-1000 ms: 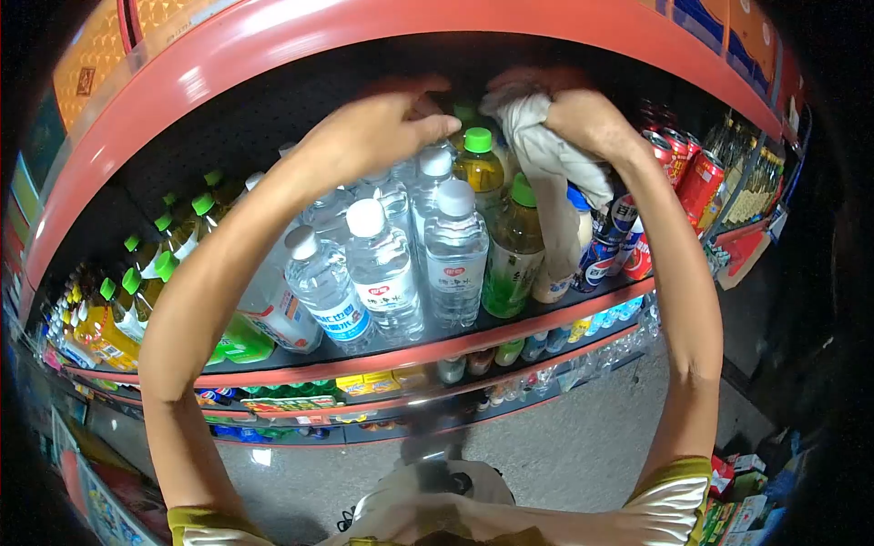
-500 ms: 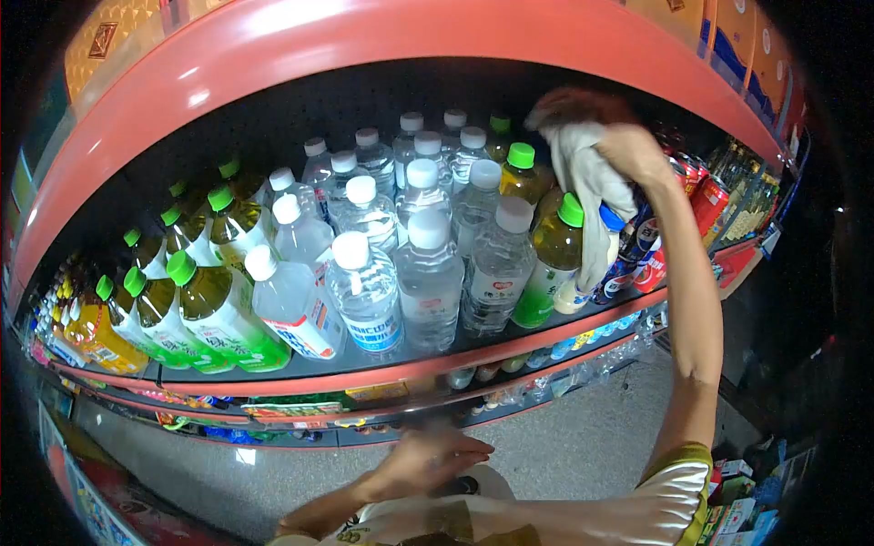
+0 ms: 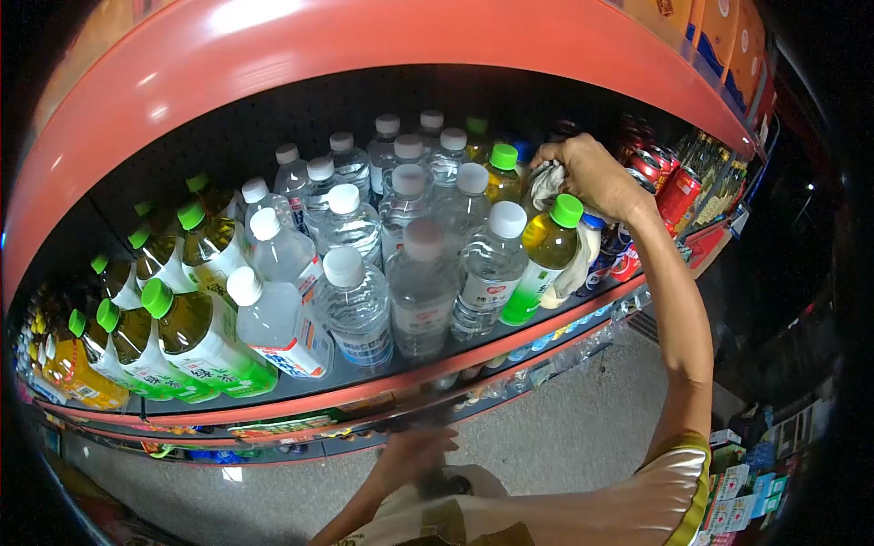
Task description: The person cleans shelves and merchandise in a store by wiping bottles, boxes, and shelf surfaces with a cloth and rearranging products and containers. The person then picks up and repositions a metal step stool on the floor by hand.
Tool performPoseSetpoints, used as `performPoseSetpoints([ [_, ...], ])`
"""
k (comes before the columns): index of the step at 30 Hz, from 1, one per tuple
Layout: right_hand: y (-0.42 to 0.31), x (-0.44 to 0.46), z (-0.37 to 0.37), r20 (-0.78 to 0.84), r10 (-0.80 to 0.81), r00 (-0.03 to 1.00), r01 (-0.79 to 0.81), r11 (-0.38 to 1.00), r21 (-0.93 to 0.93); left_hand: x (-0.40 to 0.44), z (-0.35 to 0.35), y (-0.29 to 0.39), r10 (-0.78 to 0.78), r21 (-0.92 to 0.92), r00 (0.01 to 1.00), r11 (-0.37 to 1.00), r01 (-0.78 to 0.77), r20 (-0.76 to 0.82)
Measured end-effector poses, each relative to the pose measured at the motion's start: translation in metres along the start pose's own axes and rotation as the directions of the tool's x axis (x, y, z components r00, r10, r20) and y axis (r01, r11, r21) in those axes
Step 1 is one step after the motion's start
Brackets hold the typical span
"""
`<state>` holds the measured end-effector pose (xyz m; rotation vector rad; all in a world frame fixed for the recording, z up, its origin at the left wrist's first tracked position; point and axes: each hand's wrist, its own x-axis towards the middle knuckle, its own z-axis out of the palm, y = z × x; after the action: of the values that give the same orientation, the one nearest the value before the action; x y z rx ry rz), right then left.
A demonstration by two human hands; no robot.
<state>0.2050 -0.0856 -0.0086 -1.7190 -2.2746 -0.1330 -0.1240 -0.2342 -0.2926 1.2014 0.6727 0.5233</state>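
Note:
My right hand (image 3: pixel 594 175) reaches over the bottles on the shelf, its fingers closed round a greyish-white cloth (image 3: pixel 546 185). Close below it stands a green-capped bottle of amber drink (image 3: pixel 552 241). Behind that bottle is a blue cap (image 3: pixel 594 221), partly hidden. Another green-capped bottle (image 3: pixel 503 171) stands to the left of the cloth. My left hand (image 3: pixel 411 458) hangs low in front of the shelf edge, blurred, with its fingers stretched out and nothing visible in it.
Clear white-capped bottles (image 3: pixel 348 221) fill the shelf's middle, and green-capped bottles (image 3: pixel 196 337) its left. Red cans (image 3: pixel 678 193) stand at the right. A red canopy (image 3: pixel 382 32) arches above, and a red front edge (image 3: pixel 382 385) runs below. Lower shelves hold more goods.
My right hand has come down with the cloth, which is now bunched among the bottles instead of hanging loose above them. The view has shifted slightly, and my left hand has moved a little.

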Motion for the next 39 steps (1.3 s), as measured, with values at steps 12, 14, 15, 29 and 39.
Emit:
performPoseSetpoints([
  [12, 0.023, -0.006, -0.007, -0.463, 0.032, 0.886, 0.058, 0.982, 0.179, -0.011, -0.007, -0.020, -0.042, -0.026, 0.996, 0.999, 0.040, -0.084],
  [14, 0.066, -0.005, -0.014, -0.505, 0.144, 0.851, -0.039, 0.976, 0.212, -0.012, -0.008, -0.022, -0.044, 0.001, 0.996, 0.999, 0.044, -0.073],
  [15, 0.067, -0.005, -0.020, -0.539, 0.144, 0.830, -0.010, 0.970, 0.244, -0.012, -0.008, -0.021, -0.040, 0.042, 0.997, 0.998, 0.043, -0.067],
  [29, -0.005, -0.063, -0.033, -0.087, 0.339, 0.937, 0.113, -0.059, 0.992, -0.011, -0.008, -0.045, -0.016, 0.038, 1.000, 0.999, 0.015, 0.016],
  [39, -0.160, -0.019, -0.001, -0.305, -0.201, 0.931, 0.342, 0.772, 0.535, 0.000, 0.012, -0.049, 0.108, 0.145, 0.991, 0.982, -0.118, 0.075],
])
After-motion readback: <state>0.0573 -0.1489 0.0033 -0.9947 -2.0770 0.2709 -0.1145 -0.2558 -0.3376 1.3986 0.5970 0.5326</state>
